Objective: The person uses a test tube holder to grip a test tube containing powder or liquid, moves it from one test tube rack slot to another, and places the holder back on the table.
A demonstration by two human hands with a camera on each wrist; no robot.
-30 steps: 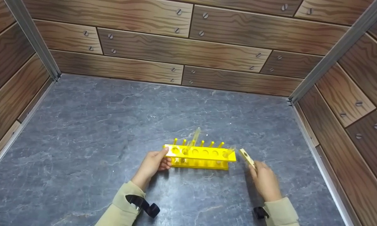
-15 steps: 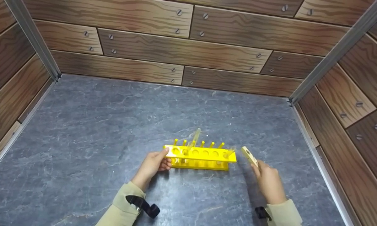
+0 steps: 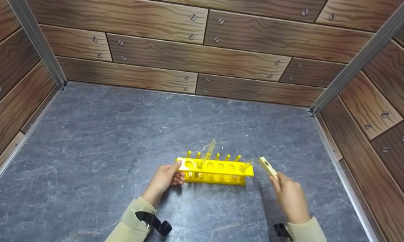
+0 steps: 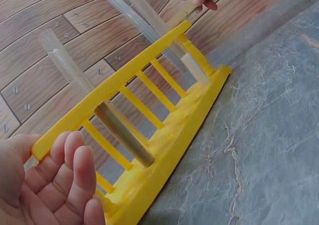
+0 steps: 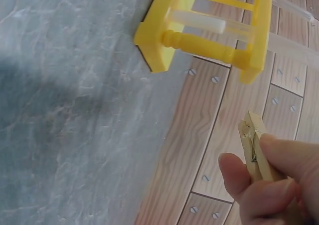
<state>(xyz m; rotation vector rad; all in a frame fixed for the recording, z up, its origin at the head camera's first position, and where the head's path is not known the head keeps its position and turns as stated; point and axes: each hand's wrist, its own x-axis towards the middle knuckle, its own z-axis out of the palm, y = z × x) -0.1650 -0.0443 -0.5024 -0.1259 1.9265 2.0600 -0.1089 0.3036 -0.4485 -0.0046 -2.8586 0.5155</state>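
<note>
A yellow test tube rack (image 3: 215, 168) stands on the grey surface. My left hand (image 3: 163, 178) grips its left end, thumb on the top plate and fingers curled below. In the second hole from the left a glass test tube (image 4: 65, 60) leans, with brownish contents (image 4: 124, 134) in its lower part. Another test tube (image 3: 246, 165) sits at the rack's right end, holding something white (image 5: 204, 21) at the bottom. To the right of the rack, apart from it, my right hand (image 3: 292, 198) holds a wooden test tube clamp (image 5: 255, 147); its front end holds nothing.
Yellow pegs (image 3: 218, 156) rise along the rack's back side. Wood-patterned walls (image 3: 161, 50) with grey metal corner posts (image 3: 350, 72) enclose the grey marbled surface (image 3: 121, 134) at the back and both sides.
My right hand, with the test tube clamp, has shifted slightly right, farther from the rack. My left hand keeps its grip. The head view has tilted up a little.
</note>
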